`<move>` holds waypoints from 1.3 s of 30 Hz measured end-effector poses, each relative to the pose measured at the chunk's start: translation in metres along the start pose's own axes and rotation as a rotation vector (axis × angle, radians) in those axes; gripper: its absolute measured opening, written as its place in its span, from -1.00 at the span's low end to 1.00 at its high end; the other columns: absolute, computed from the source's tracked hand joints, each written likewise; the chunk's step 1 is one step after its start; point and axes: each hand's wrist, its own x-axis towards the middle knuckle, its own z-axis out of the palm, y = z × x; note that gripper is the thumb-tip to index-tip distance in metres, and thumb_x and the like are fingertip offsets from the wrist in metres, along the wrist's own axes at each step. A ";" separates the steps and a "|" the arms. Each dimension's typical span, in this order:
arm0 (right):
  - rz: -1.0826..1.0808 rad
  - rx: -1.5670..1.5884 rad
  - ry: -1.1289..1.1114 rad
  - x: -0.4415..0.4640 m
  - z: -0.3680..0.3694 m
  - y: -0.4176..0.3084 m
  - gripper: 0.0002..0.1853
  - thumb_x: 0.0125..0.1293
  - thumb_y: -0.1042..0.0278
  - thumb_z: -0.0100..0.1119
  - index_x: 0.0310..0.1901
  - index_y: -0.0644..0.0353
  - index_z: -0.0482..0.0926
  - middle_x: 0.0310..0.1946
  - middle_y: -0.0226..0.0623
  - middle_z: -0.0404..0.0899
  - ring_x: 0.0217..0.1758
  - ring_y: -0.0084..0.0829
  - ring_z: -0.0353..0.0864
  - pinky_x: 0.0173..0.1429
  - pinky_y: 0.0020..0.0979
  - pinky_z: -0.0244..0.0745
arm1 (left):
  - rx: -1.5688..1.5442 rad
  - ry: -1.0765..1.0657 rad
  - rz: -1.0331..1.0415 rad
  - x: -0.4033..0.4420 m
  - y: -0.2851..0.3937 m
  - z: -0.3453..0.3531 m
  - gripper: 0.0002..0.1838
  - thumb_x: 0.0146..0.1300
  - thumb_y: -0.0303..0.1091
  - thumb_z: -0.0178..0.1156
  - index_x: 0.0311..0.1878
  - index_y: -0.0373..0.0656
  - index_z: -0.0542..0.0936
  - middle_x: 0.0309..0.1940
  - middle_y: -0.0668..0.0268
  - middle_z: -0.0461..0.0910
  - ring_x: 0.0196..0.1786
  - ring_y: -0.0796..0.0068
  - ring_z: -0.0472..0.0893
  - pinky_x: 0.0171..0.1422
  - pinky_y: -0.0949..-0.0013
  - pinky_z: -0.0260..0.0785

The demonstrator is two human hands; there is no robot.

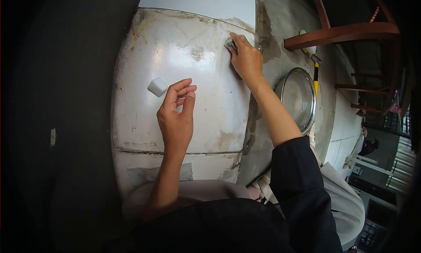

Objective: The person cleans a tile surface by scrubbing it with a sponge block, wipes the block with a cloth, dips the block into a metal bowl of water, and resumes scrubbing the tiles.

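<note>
My right hand (247, 58) is closed around a small grey piece (230, 43), perhaps a scrubbing pad, pressed against the stained white tile surface (206, 117) near its upper right edge. Much of that piece is hidden by my fingers. Over the middle of the same surface, my left hand (176, 117) hovers with loosely curled fingers, thumb apart from them and nothing held. A small pale block (157, 87) lies just to the left of its fingertips. Dirt marks and brown stains run along the tile's edges and joints.
To the right of my right arm sits a round metal basin (299, 97) on the wet grey floor. Beside it lies a tool with a yellow and black handle (316, 72). A reddish-brown wooden chair (346, 36) stands at upper right. Another person (367, 143) is visible far right.
</note>
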 end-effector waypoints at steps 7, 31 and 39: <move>-0.069 0.063 -0.119 -0.082 -0.038 -0.021 -0.52 0.24 0.37 0.30 0.21 -0.05 0.52 0.17 -0.21 0.55 -0.29 -0.10 0.72 -0.23 -0.16 0.65 | -0.019 0.015 0.008 0.004 0.002 0.000 -0.72 0.45 -0.39 0.12 0.15 -0.26 0.55 -0.04 0.20 0.69 0.05 0.48 0.61 0.24 0.37 0.39; 0.168 0.160 -0.036 0.013 -0.004 -0.010 -0.58 0.24 0.36 0.32 0.16 -0.06 0.62 0.10 -0.15 0.63 -0.03 -0.03 0.68 0.06 -0.18 0.60 | -0.004 -0.005 -0.014 0.002 -0.001 0.001 -0.72 0.45 -0.42 0.11 0.16 -0.28 0.54 -0.04 0.18 0.68 0.06 0.49 0.61 0.25 0.39 0.38; 0.043 0.169 -0.003 0.011 0.008 -0.007 -0.51 0.18 0.38 0.38 0.19 -0.11 0.60 0.11 -0.16 0.63 -0.10 -0.13 0.72 0.01 -0.29 0.63 | -0.018 0.026 -0.003 0.002 -0.011 0.002 -0.74 0.42 -0.45 0.13 0.12 -0.26 0.57 -0.08 0.19 0.71 0.00 0.47 0.65 0.14 0.39 0.45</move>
